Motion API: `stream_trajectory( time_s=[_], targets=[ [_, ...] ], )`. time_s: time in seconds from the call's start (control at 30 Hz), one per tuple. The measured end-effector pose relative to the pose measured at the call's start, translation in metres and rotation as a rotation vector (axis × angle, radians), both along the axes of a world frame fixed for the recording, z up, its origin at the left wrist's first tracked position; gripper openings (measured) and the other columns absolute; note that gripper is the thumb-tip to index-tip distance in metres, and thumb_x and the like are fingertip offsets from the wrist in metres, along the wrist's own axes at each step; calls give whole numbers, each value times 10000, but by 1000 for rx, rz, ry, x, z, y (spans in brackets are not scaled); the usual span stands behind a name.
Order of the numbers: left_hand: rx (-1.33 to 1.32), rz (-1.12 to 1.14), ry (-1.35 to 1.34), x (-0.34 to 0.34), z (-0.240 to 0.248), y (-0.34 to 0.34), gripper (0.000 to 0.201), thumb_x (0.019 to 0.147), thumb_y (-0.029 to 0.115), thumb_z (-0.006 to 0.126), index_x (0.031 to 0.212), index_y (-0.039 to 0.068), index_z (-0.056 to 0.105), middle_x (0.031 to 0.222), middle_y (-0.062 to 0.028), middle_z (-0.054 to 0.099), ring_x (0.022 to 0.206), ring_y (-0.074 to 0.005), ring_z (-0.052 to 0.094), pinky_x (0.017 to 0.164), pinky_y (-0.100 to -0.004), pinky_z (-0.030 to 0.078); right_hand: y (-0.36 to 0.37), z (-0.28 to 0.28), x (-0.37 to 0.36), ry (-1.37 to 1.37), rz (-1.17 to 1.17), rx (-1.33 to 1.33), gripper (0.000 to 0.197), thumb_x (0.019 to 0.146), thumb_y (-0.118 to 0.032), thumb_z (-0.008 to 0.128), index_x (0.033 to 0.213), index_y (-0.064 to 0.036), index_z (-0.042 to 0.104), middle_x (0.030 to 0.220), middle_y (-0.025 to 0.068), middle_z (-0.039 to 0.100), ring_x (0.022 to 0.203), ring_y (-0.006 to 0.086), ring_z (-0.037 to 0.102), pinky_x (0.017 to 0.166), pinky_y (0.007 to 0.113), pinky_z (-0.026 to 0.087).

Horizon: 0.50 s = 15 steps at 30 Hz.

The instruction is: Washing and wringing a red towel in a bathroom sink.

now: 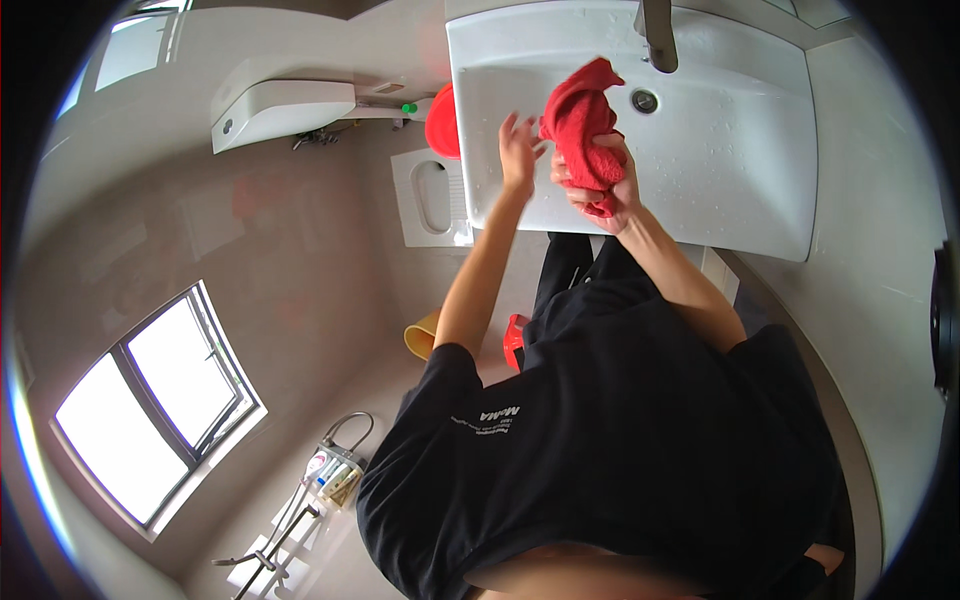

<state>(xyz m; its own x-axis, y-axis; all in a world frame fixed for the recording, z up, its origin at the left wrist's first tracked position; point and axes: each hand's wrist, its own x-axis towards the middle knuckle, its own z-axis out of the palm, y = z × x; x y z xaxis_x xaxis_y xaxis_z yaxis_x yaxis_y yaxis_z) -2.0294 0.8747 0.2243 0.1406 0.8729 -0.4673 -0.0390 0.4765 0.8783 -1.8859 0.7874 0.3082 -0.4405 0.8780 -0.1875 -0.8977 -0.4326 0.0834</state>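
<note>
A bunched, twisted red cloth (578, 118) hangs over the white washbasin (735, 160). My right hand (618, 185) is wrapped round its lower part, fingers closed on the fabric. The cloth's upper end sticks up toward the tap, folded over at the tip. My left hand (519, 152) is just left of the cloth, fingers apart, holding nothing; its fingertips come close to the cloth's edge, and I cannot tell whether they touch. Water drops dot the basin's surface.
A grey tap (657, 38) reaches over the basin's drain (644, 101). Left of the basin are a red tub (442, 124), a squat toilet (408, 200) and a white cistern (283, 112) on the wall. A yellow bucket (421, 336) stands on the floor by my left arm.
</note>
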Motion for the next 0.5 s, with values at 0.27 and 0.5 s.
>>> stream_trajectory(
  time_s=[0.27, 0.5],
  targets=[
    [876, 472, 175, 101, 15, -92, 564, 725, 138, 759, 1237, 79, 530, 1432, -168, 391, 1252, -391, 442, 941, -443, 456, -7, 2, -27, 724, -215, -202, 625, 832, -422, 641, 1274, -9, 486, 1287, 160, 508, 1190, 281, 513, 825, 308, 583],
    [1096, 269, 358, 79, 69, -54, 387, 714, 123, 754, 1072, 70, 615, 1351, -168, 493, 1150, -348, 533, 865, -413, 492, -21, 36, -41, 832, -48, 57, 770, 746, -301, 784, 1299, -22, 327, 1042, 107, 439, 931, 212, 496, 873, 363, 565]
  ],
)
